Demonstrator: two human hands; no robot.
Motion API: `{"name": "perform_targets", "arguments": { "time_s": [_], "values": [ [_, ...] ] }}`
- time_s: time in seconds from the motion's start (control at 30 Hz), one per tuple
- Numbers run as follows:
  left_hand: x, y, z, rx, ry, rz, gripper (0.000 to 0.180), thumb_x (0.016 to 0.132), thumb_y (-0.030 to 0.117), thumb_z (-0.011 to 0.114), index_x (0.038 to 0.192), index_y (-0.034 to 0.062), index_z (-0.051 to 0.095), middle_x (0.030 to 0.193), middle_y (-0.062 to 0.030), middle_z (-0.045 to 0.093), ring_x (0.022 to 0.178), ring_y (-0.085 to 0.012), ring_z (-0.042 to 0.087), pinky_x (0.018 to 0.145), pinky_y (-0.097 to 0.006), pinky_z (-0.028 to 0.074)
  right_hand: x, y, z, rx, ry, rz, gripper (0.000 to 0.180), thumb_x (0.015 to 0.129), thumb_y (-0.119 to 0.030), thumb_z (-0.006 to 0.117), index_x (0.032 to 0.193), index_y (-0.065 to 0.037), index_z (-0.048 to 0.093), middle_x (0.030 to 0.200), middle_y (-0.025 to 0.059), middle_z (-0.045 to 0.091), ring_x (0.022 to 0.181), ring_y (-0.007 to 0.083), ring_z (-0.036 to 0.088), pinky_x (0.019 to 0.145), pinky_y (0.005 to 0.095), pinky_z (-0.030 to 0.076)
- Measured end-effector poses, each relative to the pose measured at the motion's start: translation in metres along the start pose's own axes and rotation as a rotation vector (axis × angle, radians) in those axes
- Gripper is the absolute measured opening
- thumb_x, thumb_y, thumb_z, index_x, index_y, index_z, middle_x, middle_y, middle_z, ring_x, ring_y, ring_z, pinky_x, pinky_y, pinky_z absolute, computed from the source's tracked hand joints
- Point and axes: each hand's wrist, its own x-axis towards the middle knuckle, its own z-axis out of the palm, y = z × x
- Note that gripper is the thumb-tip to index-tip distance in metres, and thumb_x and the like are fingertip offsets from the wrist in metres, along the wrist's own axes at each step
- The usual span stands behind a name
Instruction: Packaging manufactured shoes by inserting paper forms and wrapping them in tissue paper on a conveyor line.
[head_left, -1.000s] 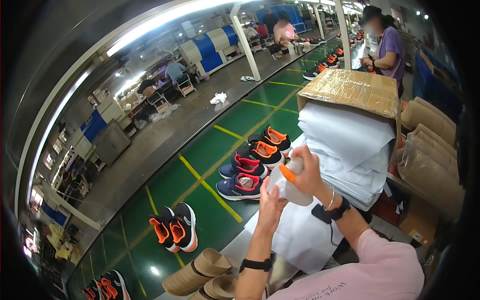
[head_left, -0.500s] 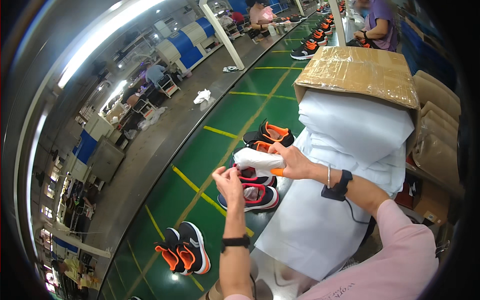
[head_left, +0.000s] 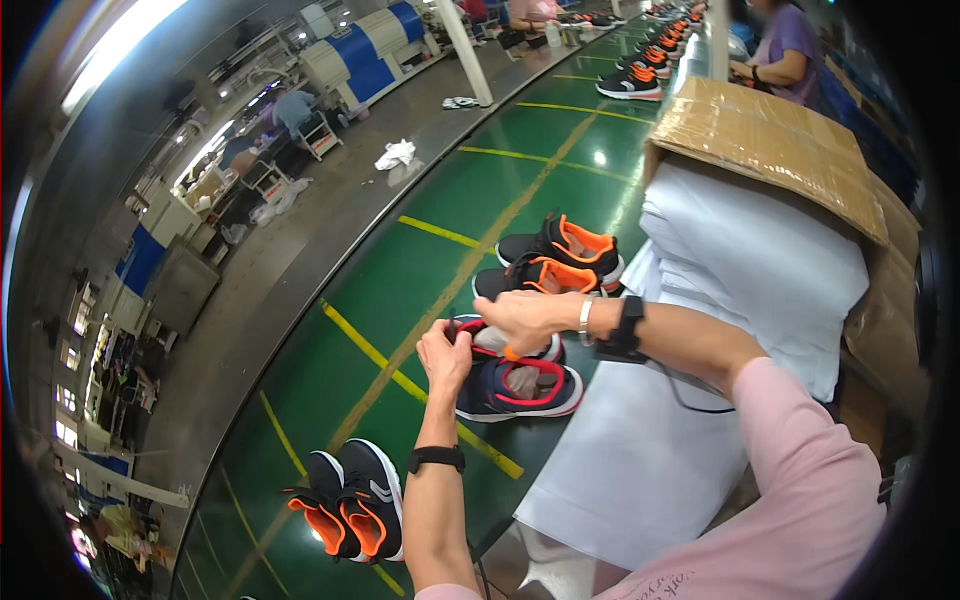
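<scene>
While pinching at the tongue of the far navy shoe (head_left: pixel 548 349), left hand (head_left: pixel 443 352): drawn narrow, thumb to fingers, seemingly to hold the collar back and prevent sliding.
Right hand (head_left: pixel 530 315): palm down over the same collar, fingertips largely hidden, grip impossible to tell; set opposite the left, probably to bear down against a steady hold.
Pale bundle (head_left: pixel 489 341): under the right hand, partly inside the red-lined opening, perhaps held there by the snug collar.
Near navy shoe (head_left: pixel 485 390): flat on the green belt (head_left: pixel 400 285), just beside the far one, with pale stuffing (head_left: pixel 525 381) showing inside; likely paired for reach.
Black-and-orange shoes (head_left: pixel 530 247): just beyond, toes turned the same way, presumably to leave every opening facing up within reach.
White sheets (head_left: pixel 750 230): stacked at the mouth of the cardboard box (head_left: pixel 770 150), near the right arm (head_left: pixel 690 340), perhaps for easy taking.
</scene>
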Motion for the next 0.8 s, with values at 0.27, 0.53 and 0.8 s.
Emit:
{"name": "perform_targets", "arguments": {
  "time_s": [0.27,0.53,0.8],
  "values": [
    [0.006,-0.004,0.004,-0.046,-0.044,0.152,0.025,0.073,0.016,0.060,0.091,0.0017,0.067,0.079,-0.0214,0.065,0.077,-0.0367,0.064,0.074,-0.043,0.049,0.026,0.019,0.021,-0.249,0.064,-0.037,0.059,0.067,-0.029,0.069,0.103,0.007,0.040,0.079,0.0280,0.062,0.078,0.0424,0.063,0.066,0.0457,0.051],
    [0.011,0.005,0.019,0.109,-0.039,0.279,0.018,0.079,0.016,0.059,0.087,0.0008,0.065,0.088,-0.0193,0.058,0.083,-0.0383,0.058,0.075,-0.045,0.046,0.026,0.066,0.058,-0.101,0.014,-0.170,0.054,0.084,-0.009,0.048,0.127,0.016,0.027,0.125,0.0343,0.041,0.105,0.0379,0.056,0.090,0.0404,0.044],
    [0.024,-0.002,0.015,0.077,-0.077,0.351,0.012,0.074,0.009,0.062,0.084,0.0025,0.065,0.081,-0.0189,0.058,0.080,-0.0366,0.058,0.073,-0.046,0.045,0.039,0.054,0.032,-0.132,0.026,-0.125,0.058,0.071,-0.034,0.076,0.106,0.003,0.049,0.083,0.0259,0.061,0.082,0.0418,0.061,0.072,0.0444,0.050]
  ]
}}
